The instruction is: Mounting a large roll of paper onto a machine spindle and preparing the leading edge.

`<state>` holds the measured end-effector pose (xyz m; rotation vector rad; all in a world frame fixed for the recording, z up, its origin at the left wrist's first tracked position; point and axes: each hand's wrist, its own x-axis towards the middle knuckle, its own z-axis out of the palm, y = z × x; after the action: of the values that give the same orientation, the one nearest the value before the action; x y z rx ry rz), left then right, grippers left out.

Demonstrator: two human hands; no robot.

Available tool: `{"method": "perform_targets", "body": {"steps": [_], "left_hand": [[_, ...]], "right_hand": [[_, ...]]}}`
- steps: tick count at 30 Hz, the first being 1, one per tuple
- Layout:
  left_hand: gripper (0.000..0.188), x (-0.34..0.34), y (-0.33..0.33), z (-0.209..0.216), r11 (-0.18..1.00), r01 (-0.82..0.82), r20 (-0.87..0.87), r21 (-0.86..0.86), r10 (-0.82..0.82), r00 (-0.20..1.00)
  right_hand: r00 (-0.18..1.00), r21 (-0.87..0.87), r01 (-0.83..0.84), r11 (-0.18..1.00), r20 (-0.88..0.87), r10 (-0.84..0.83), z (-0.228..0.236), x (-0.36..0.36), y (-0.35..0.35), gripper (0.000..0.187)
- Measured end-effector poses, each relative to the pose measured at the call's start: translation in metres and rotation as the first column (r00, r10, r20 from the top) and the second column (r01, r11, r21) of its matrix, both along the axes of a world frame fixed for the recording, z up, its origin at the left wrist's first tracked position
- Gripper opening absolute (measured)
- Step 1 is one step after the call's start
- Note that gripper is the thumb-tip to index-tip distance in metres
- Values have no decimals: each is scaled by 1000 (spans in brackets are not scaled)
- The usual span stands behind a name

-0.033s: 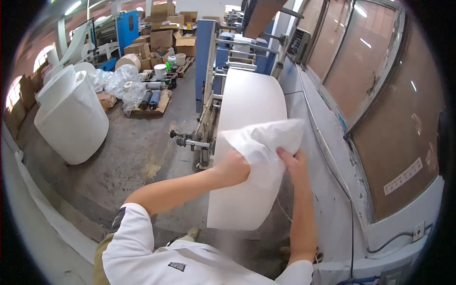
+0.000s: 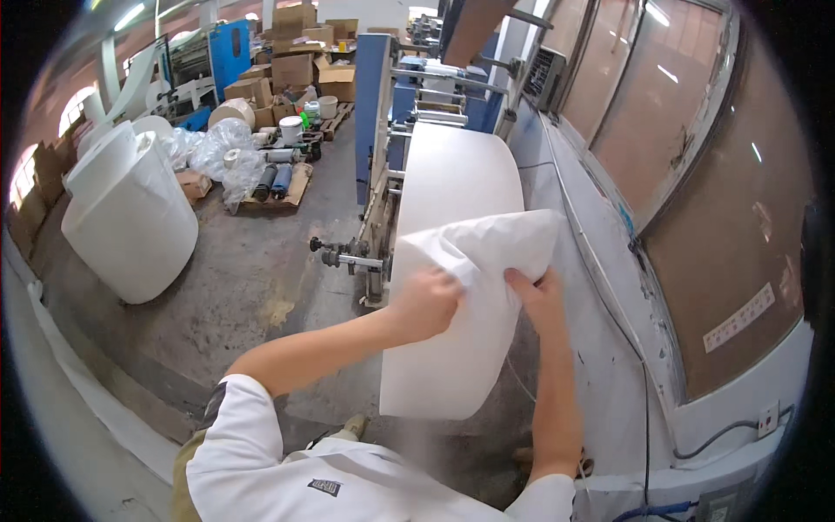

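Observation:
In front of me a large white paper roll [image 2: 435, 365] sits at the near end of a machine. Over its upper face I hold a loose white sheet [image 2: 500, 239], creased and folded, with a pointed corner toward the left. My left hand [image 2: 426, 303] is closed in a fist on the left part of this sheet, slightly blurred. Its fingertips are hidden. On the right, my right hand [image 2: 537, 296] pinches the sheet, thumb on top and fingers mostly underneath. Whether the sheet is joined to the roll, I cannot tell.
The machine's blue side frame [image 2: 372, 122] and metal rollers [image 2: 442, 113] rise beyond the roll. A metal shaft with knobs [image 2: 339, 254] juts out left. Large white rolls [image 2: 130, 226] stand at far left, cardboard boxes [image 2: 296, 71] behind. A wall with window panels [image 2: 652, 104] runs along the right.
My left hand has shifted slightly up and right with the sheet. The sheet's upper edge now looks sharper and more spread. My right hand has hardly moved.

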<state>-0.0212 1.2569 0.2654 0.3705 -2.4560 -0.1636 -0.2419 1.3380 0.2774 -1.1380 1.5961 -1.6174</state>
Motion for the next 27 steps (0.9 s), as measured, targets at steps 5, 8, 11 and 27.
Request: {"method": "perform_targets", "body": {"steps": [5,8,11,27], "left_hand": [[54,2,-36,21,235,49,-98,971,204,974],[48,-14,-45,24,576,-51,-113,816,245,963],[37,-21,-40,21,993,-51,-244,105,75,967],[26,-35,-42,38,998,-21,-440,-65,-10,898]], "right_hand": [[212,-304,-272,913,-944,-251,6,27,9,34],[392,-225,-280,933,-914,-103,-7,33,-2,32],[975,-197,-206,958,-129,183,3,14,-1,32],[967,-157,-174,972,159,199,-11,-7,-6,29]]}}
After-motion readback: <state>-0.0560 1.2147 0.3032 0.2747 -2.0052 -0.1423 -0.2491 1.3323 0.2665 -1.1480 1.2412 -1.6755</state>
